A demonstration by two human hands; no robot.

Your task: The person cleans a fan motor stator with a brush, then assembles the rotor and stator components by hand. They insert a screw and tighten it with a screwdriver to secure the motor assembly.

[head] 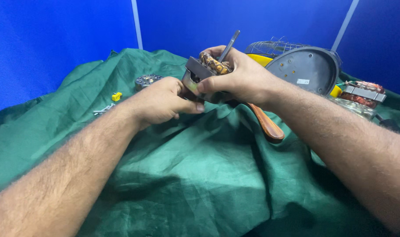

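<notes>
Copper-wound and grey, the motor stator (207, 70) sat clasped between my hands above the green cloth (200, 175). My right hand (239, 77) gripped it from three o'clock, fingers over the windings beside the steel shaft (229, 44). My left hand (162, 101) pinched its lower edge from seven o'clock.

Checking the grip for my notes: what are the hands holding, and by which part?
Both the left hand and right hand grip a motor by its metal frame.
</notes>
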